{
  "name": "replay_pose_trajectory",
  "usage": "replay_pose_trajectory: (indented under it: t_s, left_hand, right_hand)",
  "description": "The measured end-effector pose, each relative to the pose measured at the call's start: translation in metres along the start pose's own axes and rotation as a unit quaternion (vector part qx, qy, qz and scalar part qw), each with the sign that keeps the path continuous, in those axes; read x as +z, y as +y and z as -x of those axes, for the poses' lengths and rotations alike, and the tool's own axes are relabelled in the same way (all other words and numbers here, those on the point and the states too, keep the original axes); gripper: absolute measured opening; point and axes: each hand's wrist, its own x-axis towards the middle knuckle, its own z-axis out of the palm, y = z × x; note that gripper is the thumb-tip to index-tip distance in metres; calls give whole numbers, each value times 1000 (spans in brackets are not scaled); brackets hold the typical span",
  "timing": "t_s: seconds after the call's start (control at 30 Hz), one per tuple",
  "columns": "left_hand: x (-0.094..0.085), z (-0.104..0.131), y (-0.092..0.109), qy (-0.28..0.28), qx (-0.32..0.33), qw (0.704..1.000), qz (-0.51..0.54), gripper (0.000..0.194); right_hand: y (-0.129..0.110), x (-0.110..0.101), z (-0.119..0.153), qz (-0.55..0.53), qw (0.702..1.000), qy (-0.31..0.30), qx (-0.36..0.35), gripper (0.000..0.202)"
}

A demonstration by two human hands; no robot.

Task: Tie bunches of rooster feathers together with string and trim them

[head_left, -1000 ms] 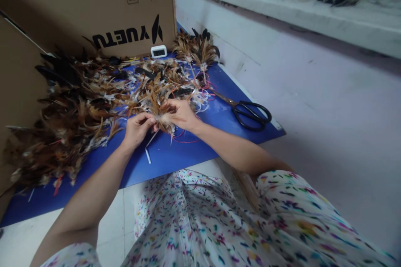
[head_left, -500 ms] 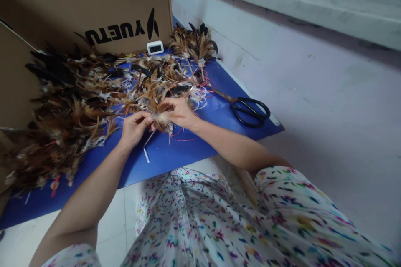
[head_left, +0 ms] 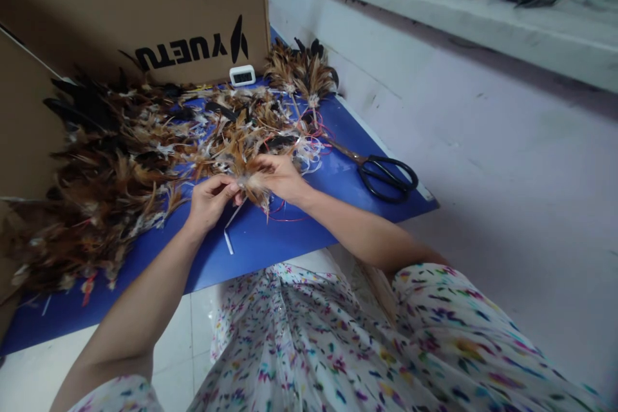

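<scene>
Between my two hands is a bunch of brown feathers [head_left: 255, 190] with pale fluffy bases. My left hand [head_left: 211, 203] pinches it at the base, thumb against fingers. From beneath that grip a thin white strip [head_left: 228, 241] hangs down, bent near its end. My right hand [head_left: 284, 179] closes on the bunch from the other side, its fingertips partly hidden among feathers. Just beyond the hands lies a loose heap of brown and white feathers [head_left: 232, 135]. Thin red string [head_left: 287, 219] runs over the blue tabletop [head_left: 270, 241] under the bunch.
Black-handled scissors [head_left: 386, 178] lie to the right. A large feather pile [head_left: 106, 187] covers the left side. Tied feather bundles [head_left: 306, 74] and a small white digital clock [head_left: 242, 76] stand at the back before a cardboard box [head_left: 145, 6]. A ledge [head_left: 434, 6] runs along the wall.
The view has shifted slightly. Both hands stay on the feather bunch, whose feathers now fan out a little more downward to the right.
</scene>
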Motion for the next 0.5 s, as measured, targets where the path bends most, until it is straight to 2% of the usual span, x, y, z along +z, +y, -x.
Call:
replay_pose_trajectory:
  t_s: [0.23, 0.33, 0.5]
  left_hand:
    - [-5, 2, -13, 9, -36, 998, 43, 25]
    - [-6, 0, -15, 38, -79, 991, 105, 32]
    - [-8, -8, -6, 108, -121, 969, 189, 39]
  right_hand:
    - [-11, -1, -3, 7, 998, 61, -2, 33]
    - [-19, -4, -2, 2, 997, 83, 7, 35]
    - [-21, -7, 0, 29, 996, 85, 25, 30]
